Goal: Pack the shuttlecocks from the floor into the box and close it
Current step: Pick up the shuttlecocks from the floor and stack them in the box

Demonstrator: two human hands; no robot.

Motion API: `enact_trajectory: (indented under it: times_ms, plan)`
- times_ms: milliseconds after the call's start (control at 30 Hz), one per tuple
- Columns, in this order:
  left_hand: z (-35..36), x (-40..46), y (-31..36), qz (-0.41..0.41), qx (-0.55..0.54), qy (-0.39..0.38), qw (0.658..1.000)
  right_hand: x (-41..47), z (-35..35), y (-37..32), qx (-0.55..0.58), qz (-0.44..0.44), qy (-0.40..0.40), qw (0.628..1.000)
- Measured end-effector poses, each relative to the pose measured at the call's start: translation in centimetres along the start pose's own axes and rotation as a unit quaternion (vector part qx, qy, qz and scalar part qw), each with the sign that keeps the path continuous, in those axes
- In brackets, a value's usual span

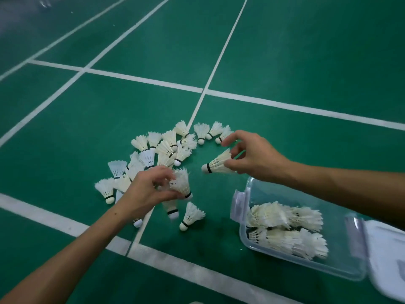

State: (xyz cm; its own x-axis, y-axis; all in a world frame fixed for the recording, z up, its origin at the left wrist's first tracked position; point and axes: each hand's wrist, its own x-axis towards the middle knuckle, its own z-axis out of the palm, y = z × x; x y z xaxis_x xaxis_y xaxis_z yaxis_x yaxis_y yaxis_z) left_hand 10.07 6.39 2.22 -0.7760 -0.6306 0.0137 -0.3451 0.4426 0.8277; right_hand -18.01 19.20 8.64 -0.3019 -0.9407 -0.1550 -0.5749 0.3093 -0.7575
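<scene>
Several white feather shuttlecocks [166, 148] lie scattered on the green court floor. My left hand [145, 191] grips one shuttlecock [182, 184] by its feathers, cork end pointing right and down. Above the floor my right hand [252, 156] holds another shuttlecock [215, 164] by its feathers, cork pointing left. A clear plastic box [245, 238] stands open at the lower right, under my right forearm. Inside it several shuttlecocks [287, 229] lie in rows. Two more loose shuttlecocks [190, 216] rest just below my left hand.
The box's lid [385, 255] lies open at the right edge, with a clasp [237, 204] on the box's near-left end. White court lines [140, 80] cross the green floor around the pile.
</scene>
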Motion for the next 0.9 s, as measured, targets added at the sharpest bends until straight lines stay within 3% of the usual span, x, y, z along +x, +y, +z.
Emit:
enact_trajectory:
  times_ms: [267,400,633,900]
  plan:
    - [4.7,4.2,8.1,0.139,-0.007,-0.054,0.989,-9.4,-7.8,6.1,0.063,0.073,0.116,0.989]
    - [7.6,5.8,10.3,0.182,0.009,-0.082,0.980,-13.0,-8.1,10.1,0.031,0.100,0.139,0.985]
    - [11.2,7.2,10.5,0.195,0.006,-0.104,0.975,-15.2,-5.1,15.9,-0.018,0.105,0.121,0.987]
    - [13.0,7.4,10.2,0.174,-0.009,-0.120,0.977,-14.6,-1.2,18.0,0.010,0.090,0.068,0.994]
